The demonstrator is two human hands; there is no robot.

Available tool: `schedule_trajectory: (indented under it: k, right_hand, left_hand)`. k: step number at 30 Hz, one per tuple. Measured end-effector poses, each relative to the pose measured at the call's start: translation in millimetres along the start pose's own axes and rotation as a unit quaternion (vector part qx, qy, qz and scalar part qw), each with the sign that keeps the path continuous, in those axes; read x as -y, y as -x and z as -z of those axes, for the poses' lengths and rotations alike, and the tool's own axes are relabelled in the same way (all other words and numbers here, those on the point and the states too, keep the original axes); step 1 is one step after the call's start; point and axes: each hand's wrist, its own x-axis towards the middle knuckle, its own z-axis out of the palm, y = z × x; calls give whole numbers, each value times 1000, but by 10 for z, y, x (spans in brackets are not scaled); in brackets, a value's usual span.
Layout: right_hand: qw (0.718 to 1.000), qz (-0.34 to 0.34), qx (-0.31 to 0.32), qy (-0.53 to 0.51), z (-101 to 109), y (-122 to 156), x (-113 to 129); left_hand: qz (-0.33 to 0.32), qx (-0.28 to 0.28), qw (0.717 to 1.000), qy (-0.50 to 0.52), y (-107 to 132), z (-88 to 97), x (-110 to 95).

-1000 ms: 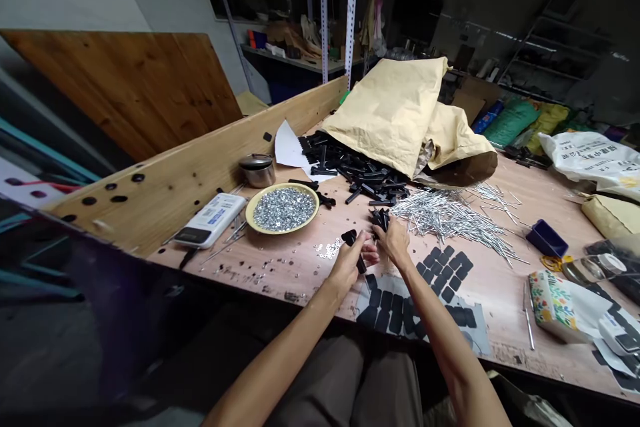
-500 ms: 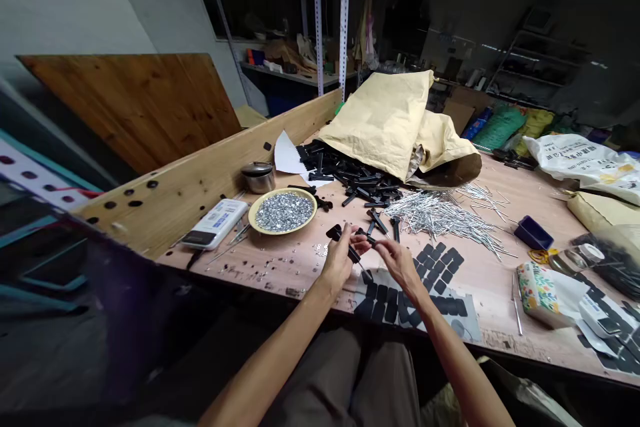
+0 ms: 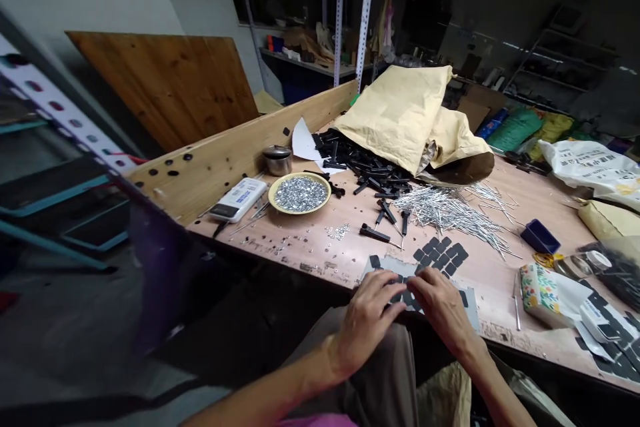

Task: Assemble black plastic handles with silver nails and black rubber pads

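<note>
Both my hands are at the near edge of the table, over a grey sheet (image 3: 473,315) that carries rows of black pads. My left hand (image 3: 367,317) lies across the sheet with its fingers stretched out and nothing visibly in them. My right hand (image 3: 441,310) is beside it, fingers bent, fingertips pressed down among the pads where the two hands meet. What they pinch is hidden. A black plastic piece (image 3: 375,234) lies on the table beyond the sheet, with loose black pads (image 3: 443,253) to its right.
Farther back are a yellow bowl (image 3: 273,197) of small silver parts, a spread of metal pins (image 3: 450,213), a heap of black pieces (image 3: 360,163) spilling from a paper sack (image 3: 400,113), a white device (image 3: 239,199), a metal cup (image 3: 278,160), a blue tray (image 3: 537,237) and a floral box (image 3: 540,288).
My left hand let go of the black piece, which now lies on the table. Both hands pulled back toward me onto the pad sheet. The camera turned left.
</note>
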Motion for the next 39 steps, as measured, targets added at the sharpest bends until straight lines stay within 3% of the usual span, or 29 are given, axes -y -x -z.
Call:
schedule_trajectory:
  k: [1, 3, 6, 9, 12, 14, 19, 25, 32, 39]
  right_hand:
    - [1000, 22, 12, -2, 42, 2, 56]
    - [998, 44, 21, -30, 65, -24, 160]
    - [988, 24, 41, -150, -44, -170, 222]
    - [963, -67, 107, -237, -280, -467, 174]
    - [960, -174, 178, -130, -561, -830, 101]
    - [957, -198, 202, -69, -733, -1043, 72]
    - [963, -187, 187, -44, -1040, -1412, 86]
    - [972, -152, 178, -24, -1221, -1656, 188]
    - [977, -117, 175, -22, -1243, -1732, 267]
    - [981, -138, 115, -78, -1211, -1592, 255]
  left_hand:
    - [-30, -3, 999, -41, 22, 6, 14]
    - [-27, 7, 997, -77, 15, 50, 71]
    - [42, -7, 997, -63, 2, 183, 200]
    - [134, -66, 989, 2, 50, 353, 329]
    - [223, -93, 965, 102, 107, 520, 422]
    - [257, -97, 951, 144, 122, 615, 460]
    - [298, -102, 933, 173, 79, 747, 530]
    - [315, -104, 918, 215, -4, 799, 591]
    - [314, -95, 914, 238, -64, 854, 591]
    - [350, -80, 896, 259, -165, 844, 492]
